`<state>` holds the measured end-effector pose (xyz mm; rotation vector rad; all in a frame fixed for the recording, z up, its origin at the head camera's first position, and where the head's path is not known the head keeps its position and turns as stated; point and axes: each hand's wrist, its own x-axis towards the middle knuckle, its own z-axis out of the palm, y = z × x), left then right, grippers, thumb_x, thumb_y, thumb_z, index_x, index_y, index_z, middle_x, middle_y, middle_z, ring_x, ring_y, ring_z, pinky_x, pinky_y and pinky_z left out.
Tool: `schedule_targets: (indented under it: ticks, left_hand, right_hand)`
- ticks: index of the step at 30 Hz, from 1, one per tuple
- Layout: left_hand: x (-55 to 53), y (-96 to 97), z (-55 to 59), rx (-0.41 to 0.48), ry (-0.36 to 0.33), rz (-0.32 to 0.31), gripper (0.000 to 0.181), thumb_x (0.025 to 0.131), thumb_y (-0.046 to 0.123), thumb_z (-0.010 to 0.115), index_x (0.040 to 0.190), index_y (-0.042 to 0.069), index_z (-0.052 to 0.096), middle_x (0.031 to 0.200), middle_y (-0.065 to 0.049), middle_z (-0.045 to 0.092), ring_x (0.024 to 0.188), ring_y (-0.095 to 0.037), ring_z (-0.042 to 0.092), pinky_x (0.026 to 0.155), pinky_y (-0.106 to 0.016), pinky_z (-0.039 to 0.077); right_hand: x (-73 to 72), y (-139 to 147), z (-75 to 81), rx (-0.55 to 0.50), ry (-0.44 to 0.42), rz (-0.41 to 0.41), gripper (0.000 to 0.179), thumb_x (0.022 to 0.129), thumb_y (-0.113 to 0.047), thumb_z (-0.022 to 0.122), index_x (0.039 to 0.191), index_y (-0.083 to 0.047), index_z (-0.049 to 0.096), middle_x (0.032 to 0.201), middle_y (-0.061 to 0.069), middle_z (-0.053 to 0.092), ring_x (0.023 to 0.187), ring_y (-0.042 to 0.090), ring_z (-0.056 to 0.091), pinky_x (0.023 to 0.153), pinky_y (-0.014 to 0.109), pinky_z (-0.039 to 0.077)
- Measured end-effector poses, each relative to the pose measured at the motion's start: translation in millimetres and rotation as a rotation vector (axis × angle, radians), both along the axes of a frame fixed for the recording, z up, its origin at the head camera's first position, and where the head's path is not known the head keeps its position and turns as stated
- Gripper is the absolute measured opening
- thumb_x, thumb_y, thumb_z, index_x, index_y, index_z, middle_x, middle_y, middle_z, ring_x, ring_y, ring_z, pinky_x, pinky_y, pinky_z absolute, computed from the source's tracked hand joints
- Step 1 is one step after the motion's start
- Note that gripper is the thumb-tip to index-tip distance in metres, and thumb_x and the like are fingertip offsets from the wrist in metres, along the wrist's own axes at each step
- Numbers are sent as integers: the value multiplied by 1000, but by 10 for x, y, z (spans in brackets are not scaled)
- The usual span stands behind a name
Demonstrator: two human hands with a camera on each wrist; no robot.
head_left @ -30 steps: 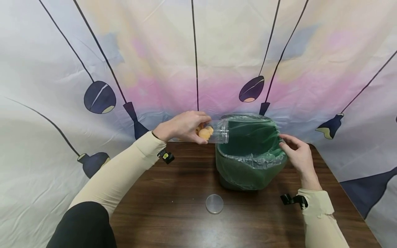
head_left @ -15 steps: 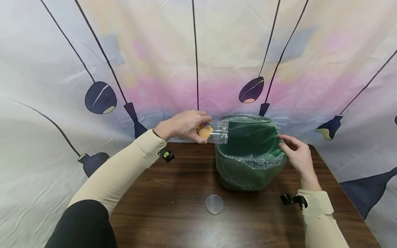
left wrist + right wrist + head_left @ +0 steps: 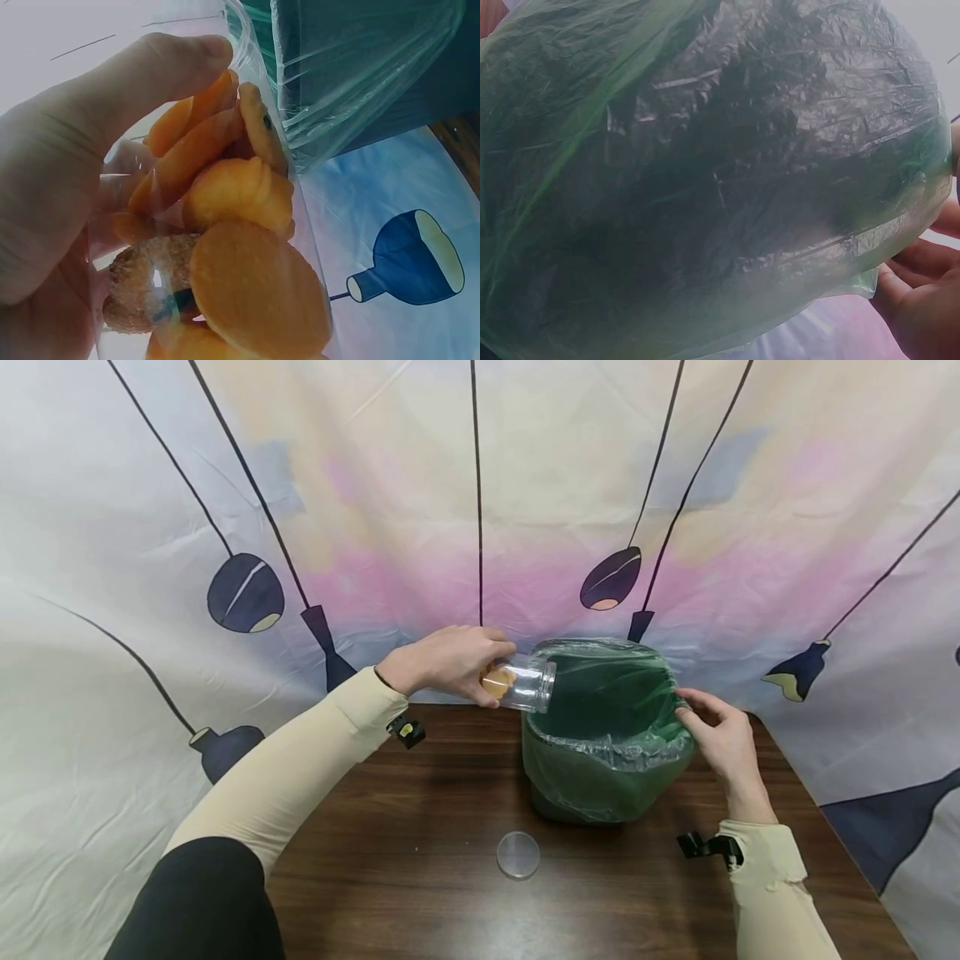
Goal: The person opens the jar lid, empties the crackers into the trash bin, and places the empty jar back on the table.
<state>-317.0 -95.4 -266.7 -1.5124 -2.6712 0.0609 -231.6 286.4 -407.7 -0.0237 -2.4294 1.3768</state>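
Head view, and your left hand [image 3: 447, 662] has the clear jar [image 3: 531, 683] wrapped round its closed-end half, thumb on the near side, jar lying on its side! Its uncapped mouth overlaps the left rim of the green bin [image 3: 552, 804]; whether they touch, you can't tell from here. Across on the right rim, your right hand [image 3: 723, 735] pinches the bag liner [image 3: 633, 752] between thumb and fingers.

Now the left wrist view: orange and brown snacks [image 3: 259, 289] packed loosely behind that smooth wall. Judging by looks, this jar is light, thin and a bit slick, likely to flex if you squeeze, so a firm wrap round the body beats a hard pinch. Those pieces look dry and brittle; gentle with them. Liner? Filmy, soft, easily stretched: take it by the folded edge, backed by the bin's stiff rim.
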Motion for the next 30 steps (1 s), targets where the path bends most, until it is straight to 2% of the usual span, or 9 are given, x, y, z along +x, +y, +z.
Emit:
schedule_targets:
  ticks: [8, 17, 30]
  left_hand:
    - [7, 39, 33, -38, 0, 0, 47, 73, 47, 80, 100, 14, 59, 93, 3, 54, 73, -13, 53, 58, -28, 46]
    - [8, 49, 66, -97, 45, -12, 55, 72, 45, 81, 113, 15, 60, 112, -1, 61, 85, -18, 61, 71, -35, 54]
    - [13, 85, 122, -186, 77, -13, 52, 72, 44, 80, 110, 14, 60, 105, -1, 59, 88, -21, 62, 73, -40, 56]
  right_hand:
    - [7, 1, 0, 8, 4, -4, 43, 97, -34, 60, 134, -13, 60, 131, 8, 58, 103, -9, 49, 76, 12, 44]
    - [10, -6, 6, -4, -1, -5, 43, 97, -34, 60, 134, -13, 60, 134, 9, 57, 104, -10, 48, 78, 11, 44]
    - [17, -17, 10, -23, -8, -7, 43, 96, -34, 60, 134, -12, 60, 132, 5, 58, 103, -9, 49, 77, 11, 45]
